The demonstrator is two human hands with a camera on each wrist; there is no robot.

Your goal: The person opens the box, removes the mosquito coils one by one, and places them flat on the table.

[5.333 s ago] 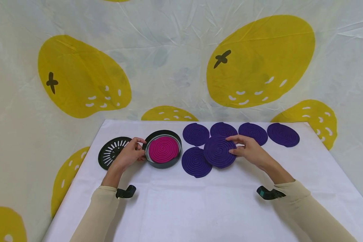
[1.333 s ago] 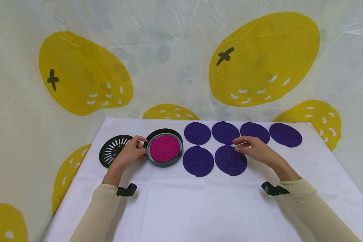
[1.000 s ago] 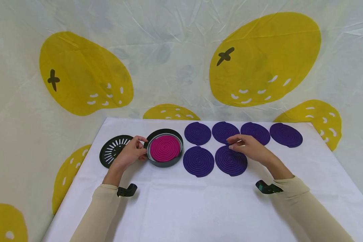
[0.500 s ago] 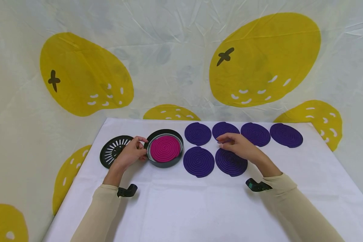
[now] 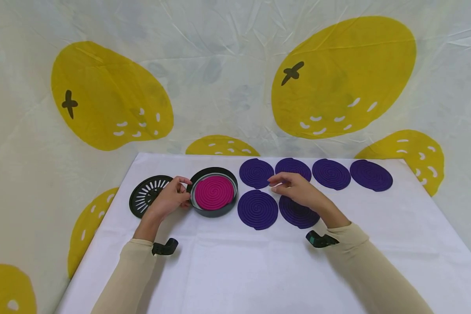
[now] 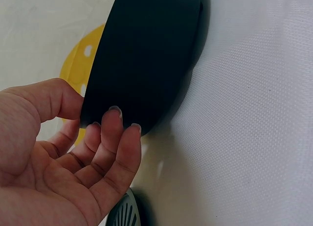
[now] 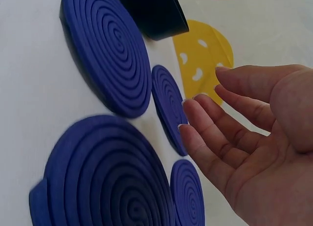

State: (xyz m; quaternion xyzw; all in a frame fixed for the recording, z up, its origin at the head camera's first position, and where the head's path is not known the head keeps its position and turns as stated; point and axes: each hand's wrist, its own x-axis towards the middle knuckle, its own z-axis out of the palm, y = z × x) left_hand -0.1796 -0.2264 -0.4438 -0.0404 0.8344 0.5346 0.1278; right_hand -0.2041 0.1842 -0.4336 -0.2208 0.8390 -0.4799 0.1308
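Observation:
My left hand (image 5: 179, 189) grips the near-left wall of a round black tray (image 5: 192, 178). In the left wrist view the thumb and fingers of that hand (image 6: 98, 108) pinch the tray's dark wall (image 6: 146, 55). A pink spiral coil (image 5: 213, 192) lies inside the tray. My right hand (image 5: 276, 184) hovers with relaxed fingers and holds nothing, above the gap between the purple spiral coils. It partly covers the front right coil (image 5: 298, 214). Another front coil (image 5: 257, 209) lies beside the tray. The right wrist view shows the empty palm (image 7: 205, 103) over the purple coils (image 7: 107, 55).
A black slotted lid (image 5: 145, 196) lies flat to the left of the tray. Several purple coils (image 5: 331, 173) form a back row on the white tablecloth (image 5: 235, 270). A lemon-print sheet (image 5: 337, 74) hangs close behind the table.
My right hand has let go of a purple coil, which now lies in the front row, and has drifted left over the coils. The left hand has kept its hold on the tray.

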